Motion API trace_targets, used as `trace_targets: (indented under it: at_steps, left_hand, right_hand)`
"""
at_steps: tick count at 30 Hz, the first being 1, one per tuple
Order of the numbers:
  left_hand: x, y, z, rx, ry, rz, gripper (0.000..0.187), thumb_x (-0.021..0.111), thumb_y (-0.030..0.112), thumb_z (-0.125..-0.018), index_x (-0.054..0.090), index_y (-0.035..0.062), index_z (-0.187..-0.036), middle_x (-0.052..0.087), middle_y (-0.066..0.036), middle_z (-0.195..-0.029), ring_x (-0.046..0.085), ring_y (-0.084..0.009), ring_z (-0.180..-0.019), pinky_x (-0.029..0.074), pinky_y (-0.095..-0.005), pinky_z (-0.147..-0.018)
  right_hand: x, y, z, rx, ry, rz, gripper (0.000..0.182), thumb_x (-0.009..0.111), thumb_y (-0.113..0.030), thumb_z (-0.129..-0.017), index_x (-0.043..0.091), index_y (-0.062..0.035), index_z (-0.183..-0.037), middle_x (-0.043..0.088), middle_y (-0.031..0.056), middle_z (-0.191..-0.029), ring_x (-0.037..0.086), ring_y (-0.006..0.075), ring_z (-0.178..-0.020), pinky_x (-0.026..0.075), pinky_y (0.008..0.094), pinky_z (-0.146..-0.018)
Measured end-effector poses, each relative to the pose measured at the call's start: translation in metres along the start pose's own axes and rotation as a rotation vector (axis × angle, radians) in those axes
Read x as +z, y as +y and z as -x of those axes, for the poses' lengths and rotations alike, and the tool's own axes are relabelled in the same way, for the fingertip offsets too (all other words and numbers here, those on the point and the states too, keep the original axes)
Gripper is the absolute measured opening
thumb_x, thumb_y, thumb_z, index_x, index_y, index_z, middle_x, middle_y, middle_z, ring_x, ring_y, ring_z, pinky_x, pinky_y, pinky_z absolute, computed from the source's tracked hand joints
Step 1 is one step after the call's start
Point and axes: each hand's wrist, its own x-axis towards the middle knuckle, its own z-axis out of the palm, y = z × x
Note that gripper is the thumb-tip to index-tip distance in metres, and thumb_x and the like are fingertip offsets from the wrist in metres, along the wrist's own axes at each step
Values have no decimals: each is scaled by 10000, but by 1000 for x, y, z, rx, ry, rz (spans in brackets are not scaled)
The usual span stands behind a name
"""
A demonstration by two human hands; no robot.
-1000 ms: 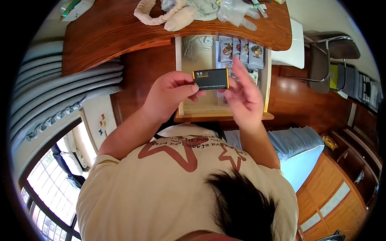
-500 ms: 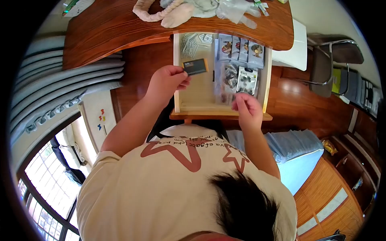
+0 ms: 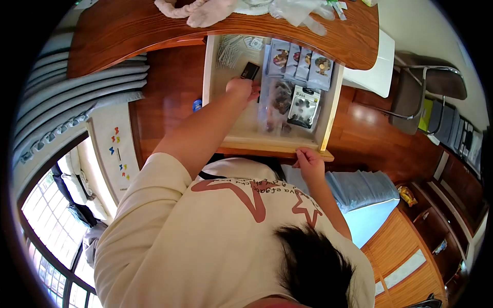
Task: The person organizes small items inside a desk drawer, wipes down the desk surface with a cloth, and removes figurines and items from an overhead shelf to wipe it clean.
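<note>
In the head view my left hand (image 3: 243, 89) reaches into the open drawer (image 3: 209, 77) and pinches a small flat black case (image 3: 250, 71), which looks like a thin box or card. The case is just left of the grey picture packets (image 3: 321, 71). My right hand (image 3: 309, 162) is at the drawer's front edge (image 3: 277, 152), fingers curled together, and I cannot tell what they hold, if anything. Beside the left hand, a blister pack labelled "Bass" (image 3: 304, 106) lies on clear bags of dark items (image 3: 282, 97).
Thin pale sticks (image 3: 229, 51) lie in the drawer's back left corner. A wooden desk top (image 3: 154, 28) overhangs the drawer, with a fluffy headband (image 3: 210, 13) and a clear plastic glove (image 3: 303, 13) on it. A chair (image 3: 429, 82) stands at right, and a small blue object (image 3: 197, 105) is left of the drawer.
My left hand has moved right and deeper into the drawer with the black case, which has turned. My right hand has drawn back from the blister pack to the drawer's front edge.
</note>
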Motion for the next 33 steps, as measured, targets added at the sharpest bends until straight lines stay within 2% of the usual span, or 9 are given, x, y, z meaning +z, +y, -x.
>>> trace_targets:
  at_steps: [5,8,14,16,19,23,28,30,33]
  left_hand:
    - [-1,6,-18,22,20,-262,137,544,169,-953,617,55,-970,641,-76,-783,605,-171,-624,541,-354,-556]
    - [0,24,-14,-48,-53,-930,308,568,345,-946,665,65,-862,648,-81,-719,583,-179,-548,524,-359,-532]
    - [-8,26,-23,297,-23,-1338,408,521,384,-920,711,32,-841,705,-127,-796,673,-268,-655,547,-415,-616]
    - [-4,29,-21,325,-15,-1565,392,524,366,-908,710,24,-862,712,-138,-806,701,-295,-768,549,-424,-696]
    - [2,40,3,342,-77,-1485,496,587,445,-884,702,10,-1092,689,-213,-1113,651,-387,-1065,508,-482,-896]
    - [-12,47,56,482,-141,-1345,420,612,423,-882,694,44,-1043,698,-184,-1061,668,-361,-1002,520,-452,-853]
    - [-62,46,86,549,-191,-1079,274,640,320,-901,674,62,-989,694,-133,-914,672,-294,-852,528,-380,-762]
    - [-77,48,95,551,-190,-994,273,640,318,-903,676,63,-993,693,-125,-903,673,-271,-837,527,-370,-751]
    - [-86,71,119,559,-209,-898,273,629,312,-923,680,52,-991,700,-107,-897,677,-228,-825,527,-352,-740]
  right_hand:
    - [-9,14,-5,-44,-107,-62,187,613,-133,-980,673,15,-1075,645,41,-745,619,110,-600,537,262,-574]
    - [-14,9,-7,-35,-189,-58,198,613,-151,-977,679,12,-1068,658,54,-767,621,109,-609,543,269,-572]
    - [-16,-46,-16,141,-241,39,242,621,-202,-963,679,2,-1078,678,100,-814,654,148,-688,546,304,-612]
    - [-20,-74,-30,-280,-195,354,239,633,-194,-947,680,-14,-1097,693,125,-868,676,192,-783,550,331,-699]
    - [-24,-140,-54,-509,-40,387,223,652,-185,-925,692,-47,-1096,708,125,-935,684,202,-852,537,317,-766]
    - [-32,-219,-135,-858,265,382,238,664,-205,-919,693,-28,-1075,718,131,-916,687,242,-832,530,354,-763]
    - [-23,-326,-224,-770,518,550,358,641,-345,-922,704,-31,-1083,708,189,-944,694,319,-917,532,422,-800]
    - [-14,-340,-243,-532,728,933,418,613,-413,-927,687,-54,-1128,706,190,-972,685,345,-956,528,455,-829]
    - [-14,-342,-243,-450,620,837,385,559,-394,-965,672,-51,-1101,704,188,-983,676,359,-963,521,473,-846]
